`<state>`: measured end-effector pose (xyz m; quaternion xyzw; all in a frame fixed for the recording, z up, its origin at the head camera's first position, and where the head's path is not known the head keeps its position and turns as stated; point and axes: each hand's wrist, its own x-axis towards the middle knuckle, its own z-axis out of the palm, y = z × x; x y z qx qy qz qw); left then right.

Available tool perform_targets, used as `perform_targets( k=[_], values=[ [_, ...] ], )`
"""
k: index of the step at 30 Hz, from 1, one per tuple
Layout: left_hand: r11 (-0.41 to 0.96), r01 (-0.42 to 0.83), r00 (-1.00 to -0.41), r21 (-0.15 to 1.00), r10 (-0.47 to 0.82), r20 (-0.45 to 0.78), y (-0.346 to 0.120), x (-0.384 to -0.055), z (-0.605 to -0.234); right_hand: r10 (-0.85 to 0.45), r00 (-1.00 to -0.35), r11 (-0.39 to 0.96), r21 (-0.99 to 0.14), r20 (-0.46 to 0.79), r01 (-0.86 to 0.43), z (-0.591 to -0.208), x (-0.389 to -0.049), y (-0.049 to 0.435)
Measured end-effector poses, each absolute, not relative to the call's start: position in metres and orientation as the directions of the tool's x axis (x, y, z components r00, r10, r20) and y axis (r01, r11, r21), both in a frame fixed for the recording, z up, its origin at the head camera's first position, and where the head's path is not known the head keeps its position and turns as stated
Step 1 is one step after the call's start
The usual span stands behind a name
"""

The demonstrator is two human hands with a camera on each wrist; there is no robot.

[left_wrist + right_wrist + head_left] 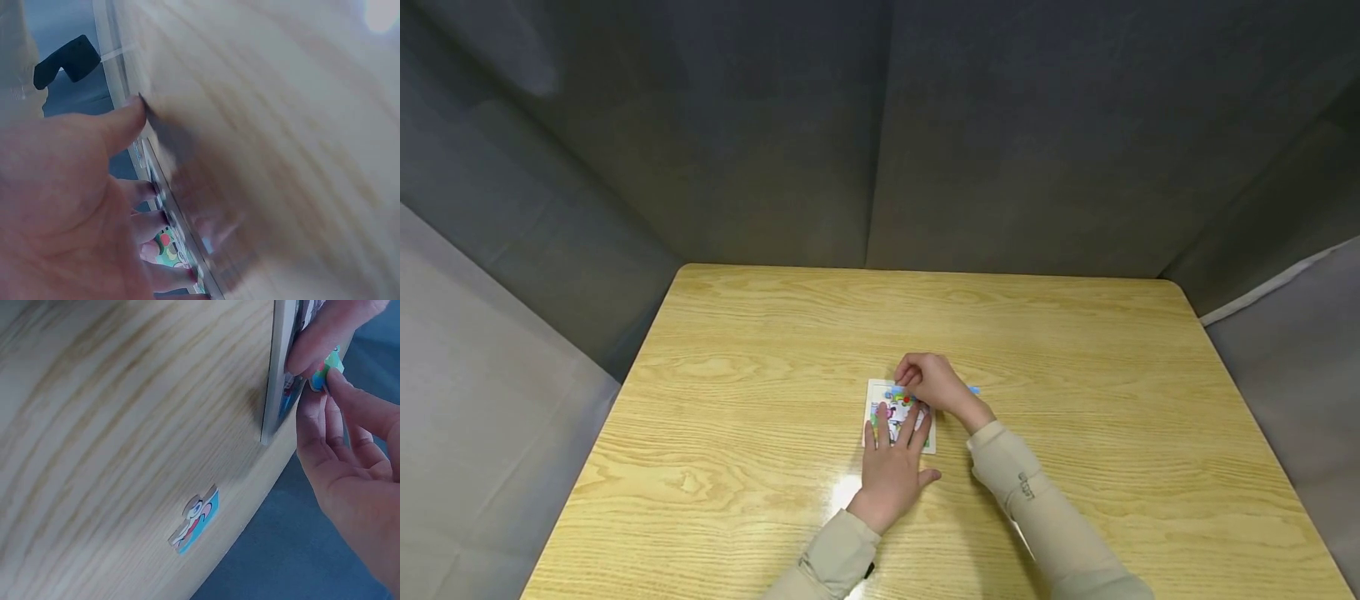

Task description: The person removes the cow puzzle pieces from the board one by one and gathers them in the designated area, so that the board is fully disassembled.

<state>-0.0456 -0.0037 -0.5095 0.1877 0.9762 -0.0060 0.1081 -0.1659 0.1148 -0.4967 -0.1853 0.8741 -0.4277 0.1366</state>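
One puzzle board (871, 396) lies under the spread left grip (891, 471); right grip (934, 382) pinches one piece (319, 376), one loose tile (199, 520) nearby

Tilted colourful piece (327, 369) over pale-framed puzzle (870, 393)

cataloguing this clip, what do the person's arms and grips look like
Long beige fabric left sleeve and matching right sleeve, the latter with a small dark marking. The bare left grip and bare right grip wear no gloves. A small black object, too small to identify, shows beside the left cuff.
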Motion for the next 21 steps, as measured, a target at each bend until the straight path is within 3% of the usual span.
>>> perform_targets(
  k=[21],
  values=[
    [0.931,0.363,-0.908,0.044,0.364,-0.208,-0.004,-0.044,-0.504,-0.42,-0.907,0.58,-0.776,-0.025,-0.247,-0.487,-0.169,0.121]
  ],
)
